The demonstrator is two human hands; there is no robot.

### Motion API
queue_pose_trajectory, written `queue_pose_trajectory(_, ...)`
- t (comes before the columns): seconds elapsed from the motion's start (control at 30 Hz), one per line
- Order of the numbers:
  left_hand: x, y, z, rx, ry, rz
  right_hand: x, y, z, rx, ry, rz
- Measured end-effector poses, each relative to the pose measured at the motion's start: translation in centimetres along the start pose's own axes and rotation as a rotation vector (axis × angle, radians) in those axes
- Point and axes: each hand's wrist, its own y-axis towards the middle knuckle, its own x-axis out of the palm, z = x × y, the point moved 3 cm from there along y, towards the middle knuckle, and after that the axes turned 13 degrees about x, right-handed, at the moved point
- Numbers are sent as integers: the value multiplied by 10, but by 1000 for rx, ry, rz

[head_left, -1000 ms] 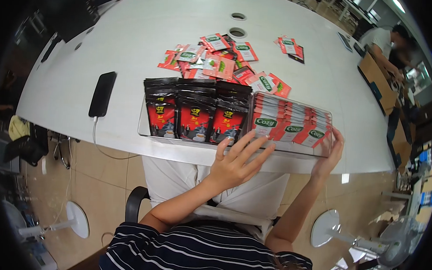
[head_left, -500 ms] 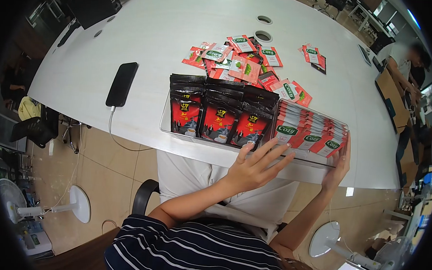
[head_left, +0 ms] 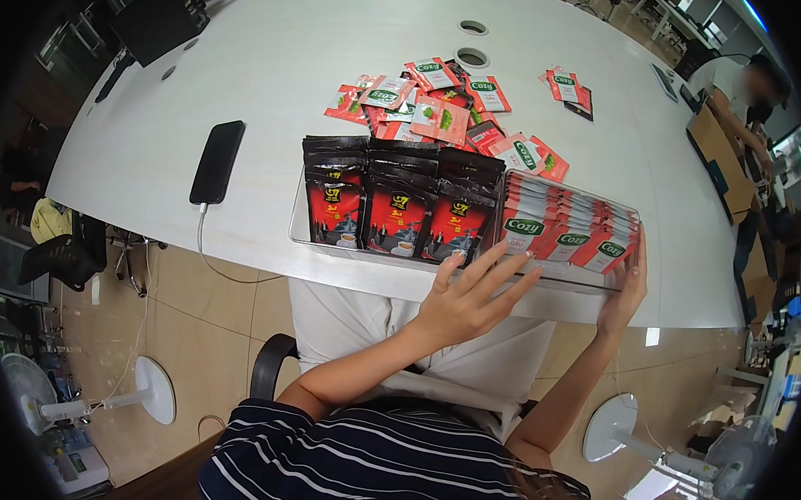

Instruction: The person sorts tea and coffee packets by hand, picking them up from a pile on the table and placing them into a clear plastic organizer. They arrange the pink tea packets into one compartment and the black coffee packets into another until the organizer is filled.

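A clear plastic box sits at the table's near edge. Its left part holds upright rows of black and red G7 coffee sachets; red and white Cozy tea sachets fill the right part. My left hand is open, fingers spread over the front wall near the Cozy sachets, holding nothing. Around the box's right end, my right hand grips the side and front corner; its thumb is partly hidden. Behind the box lies a loose pile of mixed sachets.
A phone with a charging cable lies left on the white table. A few sachets lie apart at the right. Two cable holes are at the back. Another person stands by cardboard boxes at far right.
The view has turned slightly, so the table's right side appears higher. Both hands stay at the box, and the sachets look unchanged.
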Motion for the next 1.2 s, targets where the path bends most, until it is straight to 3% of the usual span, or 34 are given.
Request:
queue_pose_trajectory(0.33,-2,2,0,2,9,-3,0,-1,-1,1,-1,5)
queue_pose_trajectory(0.43,-9,6,0,-38,-112,13,0,-2,-1,10,0,1)
queue_pose_trajectory(0.5,-28,8,-6,-73,-382,-1,0,-1,-1,6,7,-4)
queue_pose_trajectory(0.6,-66,21,-41,-20,-652,79,0,-1,-1,3,8,-10)
queue_pose_trajectory(0.67,-98,40,-83,52,-481,138,1,-1,-2,-1,11,-12)
queue_pose_trajectory(0.73,-117,54,-127,-256,-576,174,1,-1,-2,-9,11,-17)
queue_pose_trajectory(0.8,-118,73,-183,-161,-453,82,0,-1,0,-14,10,-20)
queue_pose_trajectory(0.93,-47,69,-282,-288,-752,-359,0,-2,-3,-13,47,-32)
queue_pose_trajectory(1.0,-13,59,-300,-264,-568,-543,0,-2,-4,-7,90,-31)
queue_pose_trajectory(1.03,-1,54,-301,-406,-639,-619,0,-2,-4,-5,74,-30)
queue_pose_trajectory(1.07,8,53,-300,-297,-508,-714,0,-2,-4,-4,58,-30)
queue_pose_trajectory(1.13,22,48,-299,-43,-550,-492,0,-1,-3,-8,49,-37)
queue_pose_trajectory(1.2,23,48,-299,-56,-396,-522,-2,0,0,-11,58,-49)
